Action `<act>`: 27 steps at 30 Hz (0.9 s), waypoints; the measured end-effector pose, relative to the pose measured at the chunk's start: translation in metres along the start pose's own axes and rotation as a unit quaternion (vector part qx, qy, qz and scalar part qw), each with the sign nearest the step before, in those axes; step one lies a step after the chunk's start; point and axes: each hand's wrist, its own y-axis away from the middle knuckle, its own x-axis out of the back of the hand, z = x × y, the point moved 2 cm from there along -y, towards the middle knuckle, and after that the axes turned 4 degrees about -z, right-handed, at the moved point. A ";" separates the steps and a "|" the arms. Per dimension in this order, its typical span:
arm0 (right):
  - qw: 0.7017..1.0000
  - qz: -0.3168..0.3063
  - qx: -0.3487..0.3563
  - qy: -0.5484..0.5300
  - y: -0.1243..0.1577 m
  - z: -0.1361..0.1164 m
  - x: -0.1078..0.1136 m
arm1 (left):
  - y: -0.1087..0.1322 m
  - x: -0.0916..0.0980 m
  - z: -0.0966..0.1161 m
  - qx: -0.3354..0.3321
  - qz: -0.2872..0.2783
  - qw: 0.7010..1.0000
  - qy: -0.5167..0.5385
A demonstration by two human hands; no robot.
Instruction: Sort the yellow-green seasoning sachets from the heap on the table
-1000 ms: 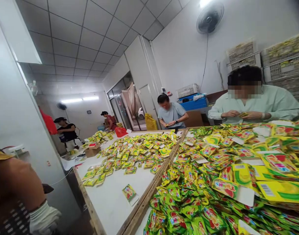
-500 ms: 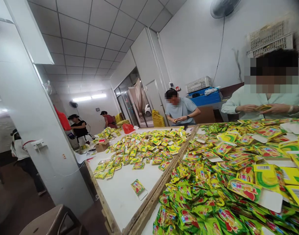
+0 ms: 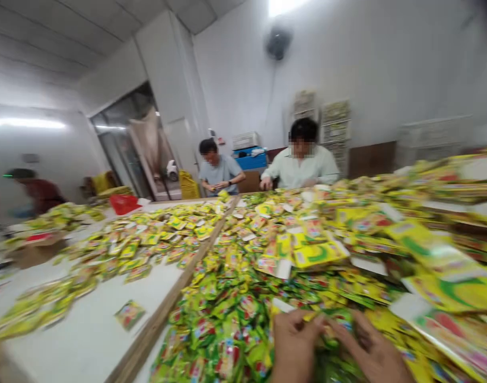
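Observation:
My left hand (image 3: 294, 346) is at the bottom, its fingers closed on a small yellow card box (image 3: 282, 306) whose white flap sticks up; most of the box is hidden. Close by on the right is my right hand (image 3: 373, 348), thumb and fingers bent towards the left hand's fingertips. Something small and green shows between its fingers, too blurred to name. Under both hands spreads a heap of shiny green and yellow sachets (image 3: 227, 330) with red fruit prints. Flat yellow boxes (image 3: 319, 252), some with white flaps open, lie on top of it.
A wooden ledge (image 3: 175, 295) divides the heap from a white table (image 3: 87, 324) with more boxes and one lone box (image 3: 129, 315). Two co-workers (image 3: 303, 159) (image 3: 221, 170) sit across. A red bag (image 3: 124, 204) and a cardboard carton (image 3: 40, 250) stand at the left.
The view has swung right and down, so the pillar and stool at the left are gone. My two hands have come into sight. The nearer co-worker's hands have lowered to the heap.

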 end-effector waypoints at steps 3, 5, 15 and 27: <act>0.989 -0.071 -0.091 -0.089 0.003 -0.015 0.006 | 0.003 0.005 0.013 -0.035 -0.054 0.998 -0.015; 0.984 -0.099 -0.096 -0.112 0.004 -0.023 0.004 | 0.006 0.013 0.026 -0.087 -0.057 0.991 -0.083; 0.992 0.090 -0.083 -0.010 -0.003 -0.017 0.029 | 0.006 0.046 0.041 0.051 -0.015 0.752 -0.656; 1.000 0.021 0.006 -0.018 -0.002 -0.039 0.026 | 0.000 0.034 0.027 -0.021 -0.146 0.948 -0.280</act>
